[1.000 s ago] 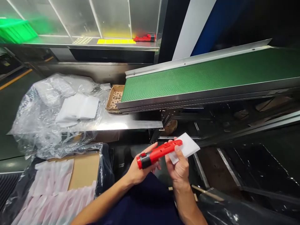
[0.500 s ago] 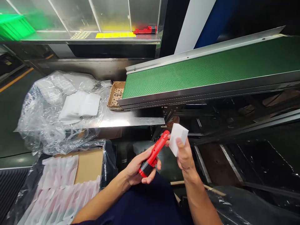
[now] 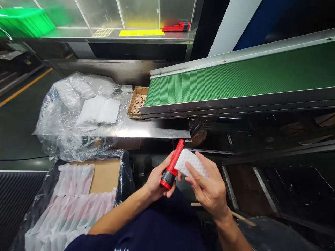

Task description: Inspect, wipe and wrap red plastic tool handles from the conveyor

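Observation:
My left hand (image 3: 159,179) is closed around a long red plastic part with a black band (image 3: 172,164) at its thick lower end, shaped like a slim flashlight. It is tilted, with its narrow tip pointing up and away. Pinched in the fingers of my right hand (image 3: 211,184) is a small white pouch (image 3: 192,161) with a dotted, bubble-like texture. One corner of the pouch meets or overlaps the side of the red part; whether the part is inside its mouth, I cannot tell. On the metal table lies a stack of white pouches (image 3: 101,111).
A green conveyor belt (image 3: 209,82) slopes up to the right, with a small cardboard tray (image 3: 137,103) at its lower end. At lower left, a lined box (image 3: 106,177) holds rows of wrapped red items. Another red part (image 3: 176,27) lies on the back shelf, beside yellow strips (image 3: 141,32).
My right hand has brought the pouch left and down against the red part, turning its bubbly face to view. The whole scene has shifted slightly right as the camera turned.

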The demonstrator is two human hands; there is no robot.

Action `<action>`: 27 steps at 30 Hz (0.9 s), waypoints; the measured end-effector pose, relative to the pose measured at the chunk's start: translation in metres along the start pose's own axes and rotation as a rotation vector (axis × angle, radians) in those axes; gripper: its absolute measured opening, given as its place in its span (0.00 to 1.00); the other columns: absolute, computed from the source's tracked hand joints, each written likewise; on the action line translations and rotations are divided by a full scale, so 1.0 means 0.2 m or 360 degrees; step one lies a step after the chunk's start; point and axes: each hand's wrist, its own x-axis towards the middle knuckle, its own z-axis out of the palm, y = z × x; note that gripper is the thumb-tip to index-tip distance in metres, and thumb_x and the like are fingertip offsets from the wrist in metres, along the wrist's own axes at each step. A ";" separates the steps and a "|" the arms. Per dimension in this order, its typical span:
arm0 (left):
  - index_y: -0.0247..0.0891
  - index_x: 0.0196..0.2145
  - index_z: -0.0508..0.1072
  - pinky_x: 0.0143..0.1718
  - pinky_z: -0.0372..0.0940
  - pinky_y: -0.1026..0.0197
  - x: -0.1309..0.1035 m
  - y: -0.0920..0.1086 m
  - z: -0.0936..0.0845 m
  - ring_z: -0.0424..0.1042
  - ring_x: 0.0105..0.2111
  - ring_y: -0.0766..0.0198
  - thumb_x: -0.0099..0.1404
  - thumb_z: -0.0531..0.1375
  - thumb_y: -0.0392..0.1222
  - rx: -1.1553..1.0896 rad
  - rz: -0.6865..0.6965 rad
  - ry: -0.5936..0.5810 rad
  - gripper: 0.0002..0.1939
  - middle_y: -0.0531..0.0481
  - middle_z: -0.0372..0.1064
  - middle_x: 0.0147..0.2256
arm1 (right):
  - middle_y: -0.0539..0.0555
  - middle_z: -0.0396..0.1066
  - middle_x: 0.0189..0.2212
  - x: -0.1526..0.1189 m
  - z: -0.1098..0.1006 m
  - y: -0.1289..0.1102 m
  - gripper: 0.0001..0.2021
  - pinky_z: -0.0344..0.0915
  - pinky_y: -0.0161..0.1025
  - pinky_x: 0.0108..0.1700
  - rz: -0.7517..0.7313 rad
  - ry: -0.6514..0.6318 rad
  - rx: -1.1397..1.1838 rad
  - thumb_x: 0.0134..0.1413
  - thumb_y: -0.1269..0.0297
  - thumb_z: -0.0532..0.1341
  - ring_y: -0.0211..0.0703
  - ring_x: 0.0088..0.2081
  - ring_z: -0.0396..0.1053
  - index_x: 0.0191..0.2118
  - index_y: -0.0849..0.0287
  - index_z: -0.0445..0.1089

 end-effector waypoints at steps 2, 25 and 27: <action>0.41 0.67 0.53 0.08 0.54 0.73 0.00 -0.01 0.01 0.64 0.11 0.67 0.71 0.53 0.55 0.0005 0.0004 0.0126 0.31 0.51 0.69 0.24 | 0.61 0.62 0.61 0.01 0.02 -0.04 0.25 0.65 0.55 0.54 -0.0038 -0.0036 -0.0030 0.61 0.67 0.62 0.57 0.58 0.63 0.62 0.45 0.64; 0.34 0.59 0.62 0.06 0.48 0.73 -0.02 -0.01 0.01 0.59 0.09 0.69 0.70 0.53 0.57 0.0070 -0.0051 0.0163 0.29 0.50 0.68 0.23 | 0.61 0.67 0.58 0.05 0.03 -0.09 0.15 0.64 0.51 0.50 -0.0066 -0.0166 -0.0142 0.63 0.66 0.60 0.56 0.55 0.65 0.53 0.50 0.74; 0.37 0.63 0.58 0.06 0.49 0.72 -0.02 0.00 0.02 0.59 0.09 0.69 0.71 0.53 0.57 0.0087 -0.0041 0.0144 0.30 0.51 0.68 0.24 | 0.62 0.68 0.57 0.05 0.04 -0.06 0.14 0.64 0.50 0.49 -0.0019 -0.0156 -0.0308 0.63 0.65 0.59 0.57 0.54 0.65 0.52 0.50 0.75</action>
